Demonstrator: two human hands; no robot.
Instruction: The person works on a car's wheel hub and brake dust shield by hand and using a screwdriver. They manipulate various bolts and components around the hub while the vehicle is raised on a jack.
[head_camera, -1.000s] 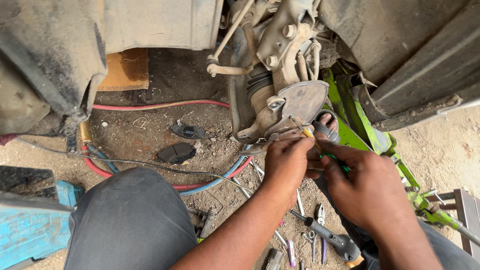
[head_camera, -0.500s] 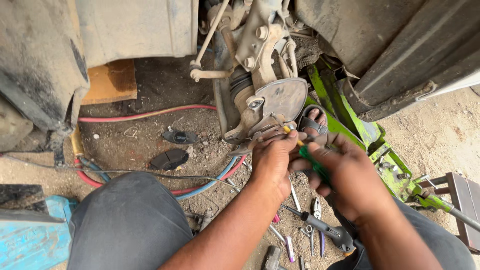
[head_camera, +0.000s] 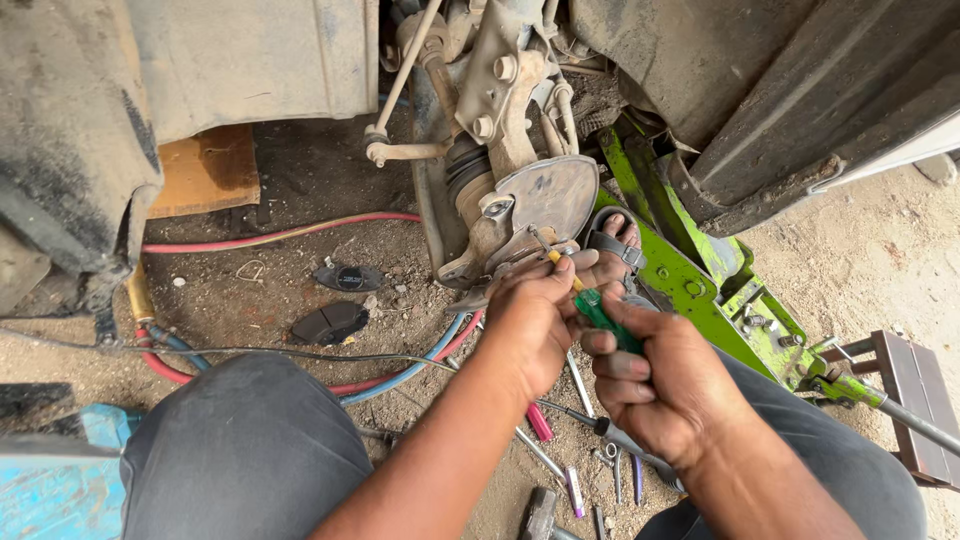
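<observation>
A green-handled screwdriver (head_camera: 598, 310) is gripped in my right hand (head_camera: 665, 385), its yellow collar and thin shaft pointing up at the wheel hub assembly (head_camera: 535, 205) of a raised car. My left hand (head_camera: 540, 315) is wrapped around the front of the handle and the shaft, just below the hub's dust shield. The screwdriver's tip meets the lower edge of the hub. Both forearms reach in from the bottom of the view.
A green floor jack (head_camera: 690, 275) stands right of the hub, with a sandalled foot (head_camera: 612, 245) against it. Two black brake pads (head_camera: 335, 300) lie on the dirt by red and blue hoses (head_camera: 270, 237). Several hand tools (head_camera: 575, 455) lie below my hands. My knee (head_camera: 245, 450) is lower left.
The view has shifted down and left, so the hub sits higher. Both hands have closed tighter around the screwdriver, whose tip has come up to the hub's lower edge.
</observation>
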